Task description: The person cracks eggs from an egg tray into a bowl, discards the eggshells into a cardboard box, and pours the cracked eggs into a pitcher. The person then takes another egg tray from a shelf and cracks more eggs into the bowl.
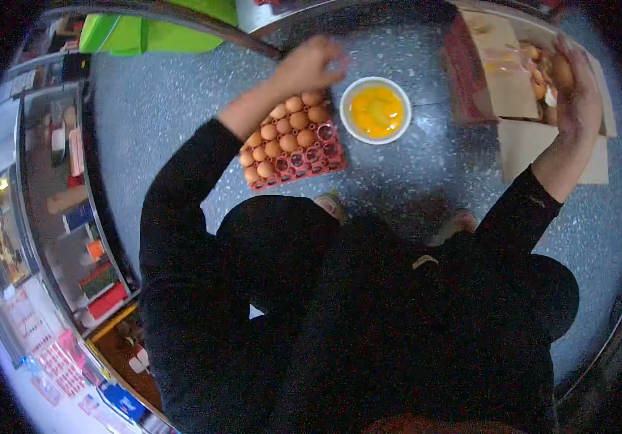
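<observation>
My left hand (314,64) is above the far edge of a red egg tray (311,171), its fingers curled. Blur hides whether anything is between those fingers. Brown eggs (273,148) fill much of the tray, and several cups on its near right side hold none. To the right of the tray, a white bowl (344,119) holds several raw yolks (376,112) in egg white. My right hand (581,98) is over an open cardboard box (503,79), closed around a brown eggshell (562,72). More brown shells (537,72) lie inside the box.
The tray, bowl and box stand on a grey speckled floor (427,170). Behind my left hand are a bright green container (152,32) and a dark bar (231,30). Shelving with assorted goods (79,181) runs along the left. My feet (456,223) are close to the bowl.
</observation>
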